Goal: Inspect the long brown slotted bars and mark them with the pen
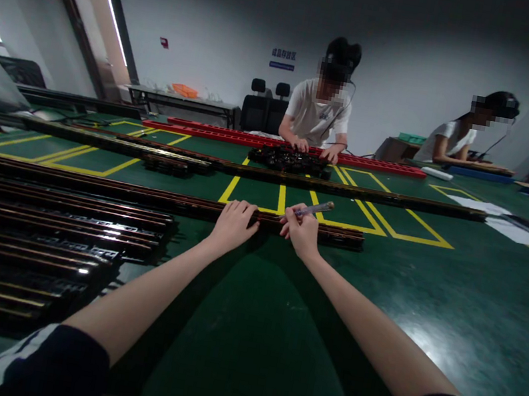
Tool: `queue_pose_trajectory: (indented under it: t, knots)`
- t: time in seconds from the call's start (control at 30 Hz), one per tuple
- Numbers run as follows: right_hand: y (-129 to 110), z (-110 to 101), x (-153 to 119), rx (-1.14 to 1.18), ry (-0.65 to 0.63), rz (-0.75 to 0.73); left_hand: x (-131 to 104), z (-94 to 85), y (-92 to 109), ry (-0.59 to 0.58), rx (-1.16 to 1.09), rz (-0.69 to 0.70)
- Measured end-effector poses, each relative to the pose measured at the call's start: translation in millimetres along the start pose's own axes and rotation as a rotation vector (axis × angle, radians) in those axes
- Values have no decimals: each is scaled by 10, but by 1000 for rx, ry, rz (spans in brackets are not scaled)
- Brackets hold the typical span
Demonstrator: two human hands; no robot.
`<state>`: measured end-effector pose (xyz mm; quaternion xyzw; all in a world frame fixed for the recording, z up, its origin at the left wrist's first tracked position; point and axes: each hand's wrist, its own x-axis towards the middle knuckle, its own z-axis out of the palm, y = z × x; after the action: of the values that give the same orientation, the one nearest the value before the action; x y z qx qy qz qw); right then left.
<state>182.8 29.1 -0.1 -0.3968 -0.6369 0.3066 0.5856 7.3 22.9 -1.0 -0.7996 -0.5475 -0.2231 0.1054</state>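
Observation:
A long black rail (168, 198) with copper-coloured strips lies crosswise on the green table in front of me. My left hand (234, 223) is closed over it, fingers on the far side and thumb on the near side. Just to the right, my right hand (304, 230) grips a pen (316, 209), its tip pointing left and down at the rail. The pen tip is too small to tell whether it touches. Past my right hand, the rail's end shows a short way further right.
Similar black rails (38, 214) are stacked at the left. Another long rail (371, 194) crosses the table beyond, with a dark pile (291, 160) before a co-worker (317, 109). Red rails (381, 166) lie behind. White papers (512, 231) are at the right; a second person sits beyond.

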Motion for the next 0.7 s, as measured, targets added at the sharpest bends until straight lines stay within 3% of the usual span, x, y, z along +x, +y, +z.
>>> queue_pose_trajectory:
  t: [0.7]
  knots:
    - [1,1,6,41,36,18,4,6,8,8,3,6]
